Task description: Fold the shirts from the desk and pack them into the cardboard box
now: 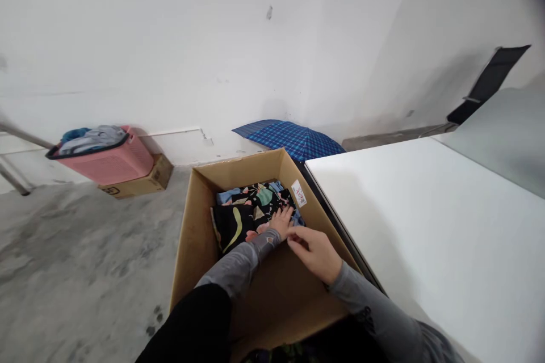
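Several pieces of folded clothing with a black floral print [264,197] lie in the far part of a cardboard box [182,244]. Bits of light blue cloth show at their edges. My left hand [281,222] rests flat on the folded clothing, fingers spread and pointing away from me. Over the box's right side hovers my right hand [315,254], close to my left wrist. Its fingers are loosely bent, thumb apart from them, and I see nothing held there. A white label [298,193] with red marks is stuck on the box's inner right wall.
A white table [426,227] stands against the box's right side. Behind the box, a blue checked umbrella [293,137] leans by the wall. To the left, a pink basket [110,160] of clothes sits on a smaller carton [142,180] on the concrete floor [93,261].
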